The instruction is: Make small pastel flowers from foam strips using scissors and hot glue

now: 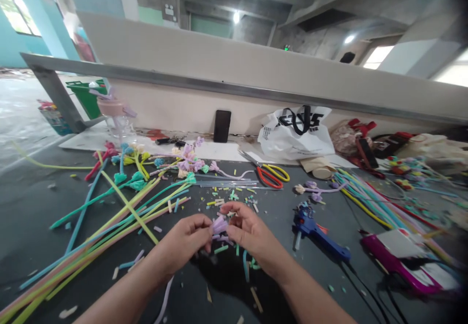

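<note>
In the head view, my left hand (186,243) pinches a small bundle of lilac fuzzy pipe cleaner pieces (219,225), fanned out like petals. On the other side, my right hand (252,236) has its fingers bent around the bundle's right edge, thumb against it and index finger raised above. Short cut pipe cleaner bits (221,249) in green, lilac and yellow lie scattered below and behind both hands. A lilac stem (165,302) runs beneath my left forearm. Right of my right hand lies a blue glue gun (318,238).
Long pipe cleaners (120,231) and finished fuzzy flowers (188,160) spread across the left. Red-and-yellow-handled scissors (269,175) lie behind the hands. A phone (222,126) leans against the panel by a white bag (296,136). A purple box (402,263) and cords occupy the right.
</note>
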A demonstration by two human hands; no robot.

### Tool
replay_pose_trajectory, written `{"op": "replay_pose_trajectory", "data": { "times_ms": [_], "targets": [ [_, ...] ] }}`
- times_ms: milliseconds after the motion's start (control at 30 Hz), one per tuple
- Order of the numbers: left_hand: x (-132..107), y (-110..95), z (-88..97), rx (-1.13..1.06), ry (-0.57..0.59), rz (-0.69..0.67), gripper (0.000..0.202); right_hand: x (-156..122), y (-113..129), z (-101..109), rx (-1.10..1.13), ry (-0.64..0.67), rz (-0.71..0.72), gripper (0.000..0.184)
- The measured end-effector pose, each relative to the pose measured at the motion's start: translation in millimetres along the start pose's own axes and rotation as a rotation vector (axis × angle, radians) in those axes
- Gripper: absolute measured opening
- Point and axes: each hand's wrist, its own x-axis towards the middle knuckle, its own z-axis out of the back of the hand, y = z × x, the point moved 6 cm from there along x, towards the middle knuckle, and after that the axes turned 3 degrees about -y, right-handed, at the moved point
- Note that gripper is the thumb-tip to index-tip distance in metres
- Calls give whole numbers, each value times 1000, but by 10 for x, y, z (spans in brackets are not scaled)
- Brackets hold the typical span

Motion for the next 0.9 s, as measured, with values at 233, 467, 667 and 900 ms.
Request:
{"op": "replay_pose_trajectory", "data": {
  "times_ms": [233,467,667,900],
  "targets": [
    [-1,-34,-73,160,23,-128,19,-3,-116,-90,-19,25,-154,14],
    [-16,-24,-100,263,-10,-115,18,36,-240,-114,-42,-73,-196,13],
    [-43,-10,-89,283,-36,-98,15,26,-309,-83,-84,-143,-220,15],
    [26,108,-93,272,-148,-184,12,29,-402,-96,92,-129,-251,19]
  ]
}}
